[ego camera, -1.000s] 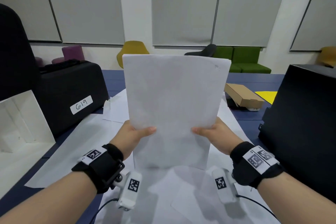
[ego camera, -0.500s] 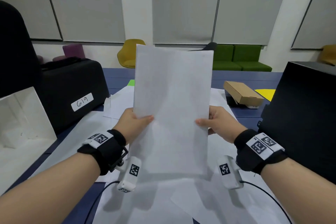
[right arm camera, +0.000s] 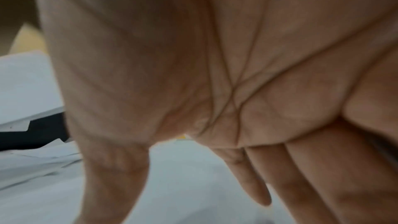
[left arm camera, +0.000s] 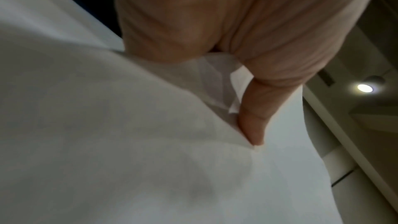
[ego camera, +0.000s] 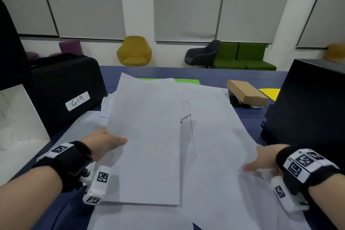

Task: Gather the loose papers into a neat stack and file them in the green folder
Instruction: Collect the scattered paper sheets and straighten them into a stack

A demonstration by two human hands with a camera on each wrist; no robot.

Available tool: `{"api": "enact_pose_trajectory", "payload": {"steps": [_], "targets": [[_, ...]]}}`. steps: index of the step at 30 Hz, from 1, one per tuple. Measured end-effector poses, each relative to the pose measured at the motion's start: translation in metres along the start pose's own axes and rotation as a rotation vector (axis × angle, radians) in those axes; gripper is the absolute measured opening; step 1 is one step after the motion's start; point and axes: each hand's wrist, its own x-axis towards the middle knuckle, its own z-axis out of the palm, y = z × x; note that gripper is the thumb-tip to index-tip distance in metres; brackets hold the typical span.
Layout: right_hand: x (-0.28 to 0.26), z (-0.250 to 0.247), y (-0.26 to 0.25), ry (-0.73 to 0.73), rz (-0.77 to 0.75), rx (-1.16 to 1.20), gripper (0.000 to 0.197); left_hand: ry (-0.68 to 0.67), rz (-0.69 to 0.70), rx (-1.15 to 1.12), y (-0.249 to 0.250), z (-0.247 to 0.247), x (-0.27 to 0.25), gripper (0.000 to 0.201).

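- So half a second ago I had the stack (ego camera: 147,136) upright in both hands, squaring it. Now it's tipped down flat-ish over the worktop (ego camera: 248,78) and only my left hand (ego camera: 101,143) has it, thumb on top and fingers under the left edge.
- My right hand (ego camera: 261,160) has let go and dropped out to the right: fingers straight and spread, holding nothing, touching or just over a loose sheet (ego camera: 214,145). I'd say that one's next.
- So gathering isn't done. There are still sheets under and beside the stack.
- The folder (ego camera: 186,81) is at the far side, mostly buried under paper, just a green strip showing.
- Room's tight: black case (ego camera: 61,87) on the left, black box (ego camera: 308,108) on the right, cardboard box (ego camera: 246,92) far right. The open lane runs straight down the middle toward the folder.
- The near sheets seem to hang over the worktop's edge, so a careless swipe could push them off.
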Motion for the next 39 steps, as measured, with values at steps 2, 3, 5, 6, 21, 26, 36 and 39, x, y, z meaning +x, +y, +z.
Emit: {"api": "enact_pose_trajectory", "payload": {"steps": [2,3,5,6,21,26,36,39], "targets": [[-0.003,0.002,-0.003,0.044,0.024,0.003,0.088,0.004,-0.019,-0.013,-0.006,-0.006,0.0,0.05],[-0.003,0.002,-0.005,0.059,0.029,-0.009,0.089,-0.002,-0.034,-0.016,-0.008,-0.009,0.001,0.054],[0.001,0.003,-0.009,0.062,0.041,-0.068,0.086,0.008,-0.056,-0.016,-0.011,-0.012,0.003,0.048],[0.005,0.003,-0.011,0.062,0.05,-0.094,0.082,0.015,-0.067,-0.025,-0.013,-0.013,0.004,0.041],[0.028,-0.005,-0.009,0.051,0.123,-0.059,0.069,0.07,-0.131,0.001,-0.035,-0.006,0.014,0.017],[0.03,0.004,0.0,0.134,0.237,0.226,0.095,0.074,-0.146,0.035,-0.037,-0.004,0.014,0.017],[0.029,0.001,0.01,0.446,-0.067,0.652,0.01,0.015,-0.158,-0.063,-0.03,-0.014,-0.001,0.027],[0.019,-0.014,0.013,0.557,-0.172,0.906,0.01,0.036,-0.141,-0.118,-0.024,-0.028,-0.005,0.026]]}}
